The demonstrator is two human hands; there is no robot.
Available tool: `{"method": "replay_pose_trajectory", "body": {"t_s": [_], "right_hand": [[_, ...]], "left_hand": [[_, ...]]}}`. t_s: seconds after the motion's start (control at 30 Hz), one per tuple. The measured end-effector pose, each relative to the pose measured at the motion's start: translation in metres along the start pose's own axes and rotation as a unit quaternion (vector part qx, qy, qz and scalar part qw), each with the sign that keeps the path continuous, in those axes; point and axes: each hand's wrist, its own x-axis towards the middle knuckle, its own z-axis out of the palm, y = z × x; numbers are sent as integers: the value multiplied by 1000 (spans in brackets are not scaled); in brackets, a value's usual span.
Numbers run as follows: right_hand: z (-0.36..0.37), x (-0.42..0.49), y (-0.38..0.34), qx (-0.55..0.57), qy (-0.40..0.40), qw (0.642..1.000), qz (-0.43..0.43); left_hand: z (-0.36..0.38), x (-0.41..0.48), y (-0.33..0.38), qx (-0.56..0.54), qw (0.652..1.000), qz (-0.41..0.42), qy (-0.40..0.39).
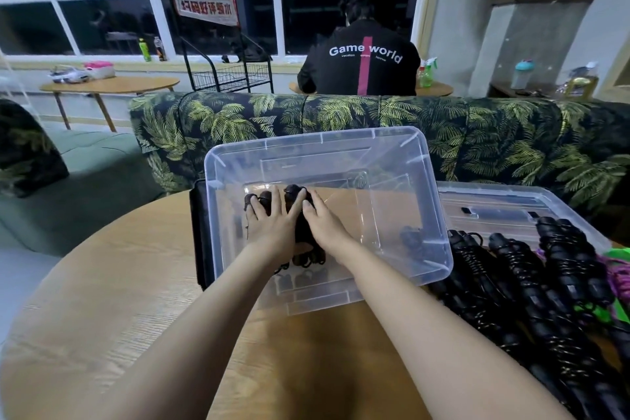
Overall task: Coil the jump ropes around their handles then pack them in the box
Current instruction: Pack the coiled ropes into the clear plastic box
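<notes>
Left hand, right hand — fingers extended, palms down.

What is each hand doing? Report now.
Left hand: open, pressing the coiled jump ropes in the box.
Right hand: open, pressing the same ropes.

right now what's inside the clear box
Coiled dark jump ropes lie in the clear box, under the left hand and right hand. The hands cover their middles, so the count is unclear.

the box stands on the tabletop, toward its far edge. in its left part lies a coiled jump rope, with the left hand and right hand resting side by side on it. right of the box lie other jump ropes, with the lid behind them. a sofa stands behind the tabletop.
</notes>
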Motion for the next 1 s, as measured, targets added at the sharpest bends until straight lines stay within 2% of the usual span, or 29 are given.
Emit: {"method": "replay_pose_trajectory", "body": {"t_s": [0.13,0.27,0.37,0.47,0.6,0.77,0.87,1.0], "right_hand": [[-26,-26,1,-146,-21,987,-65],[-63,-70,7,-338,-13,930,-141],[-84,-96,17,-423,-29,889,-172],[-97,-110,34,-451,-11,862,-230],[-101,-110,60,-460,88,814,-343],[-101,-113,74,-459,148,773,-413],[-103,-124,83,-464,184,754,-427],[-113,-139,90,-489,189,755,-393]], "left_hand": [[4,2,7,22,999,-19,27],[4,3,8,51,996,24,65],[4,8,10,50,996,40,70],[-1,11,12,69,995,51,44],[-7,16,12,50,998,23,-14],[-11,10,19,29,999,10,-28],[-12,9,27,46,998,29,-21],[-9,10,34,13,998,34,-46]]}}
